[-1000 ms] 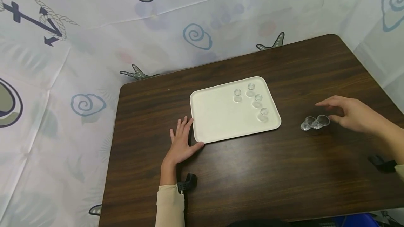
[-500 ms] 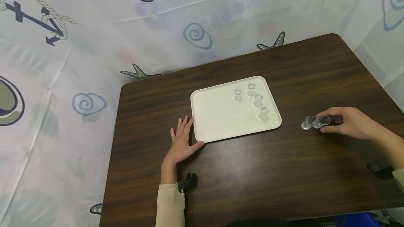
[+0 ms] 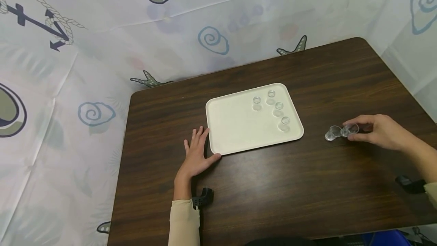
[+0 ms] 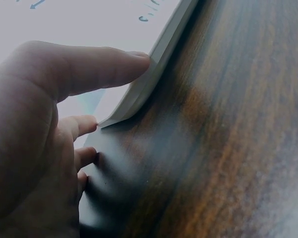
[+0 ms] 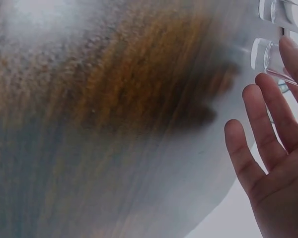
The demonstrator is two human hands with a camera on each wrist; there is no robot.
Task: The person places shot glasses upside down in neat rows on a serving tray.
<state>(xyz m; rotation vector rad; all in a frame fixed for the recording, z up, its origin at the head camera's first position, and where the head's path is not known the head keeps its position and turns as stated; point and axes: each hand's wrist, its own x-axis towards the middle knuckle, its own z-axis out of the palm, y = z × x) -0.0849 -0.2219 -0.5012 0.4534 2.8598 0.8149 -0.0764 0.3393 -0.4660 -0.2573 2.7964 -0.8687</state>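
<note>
Head view shows the nearer right hand (image 3: 384, 132), its fingers pinching the outer cup (image 3: 351, 129) toward the right edge of the bench (image 3: 273, 193), a second cup (image 3: 333, 132) just beside it tray-side, while the left hand (image 3: 195, 158) spreads at the near-left corner of the tray (image 3: 232, 124).

- The sleeved left forearm (image 3: 184, 219) extends from the near side, left of centre
- The left hand (image 3: 194, 158) lies with left fingers (image 3: 198, 135) spread and pointing far, left thumb (image 3: 213, 159) stretched rightward
- The right forearm (image 3: 422, 154) slants in from the right
- The right hand (image 3: 382, 132) points left, right thumb (image 3: 360, 137) and index finger (image 3: 360, 119) in a pinch, other fingers (image 5: 258, 114) slightly apart
</note>
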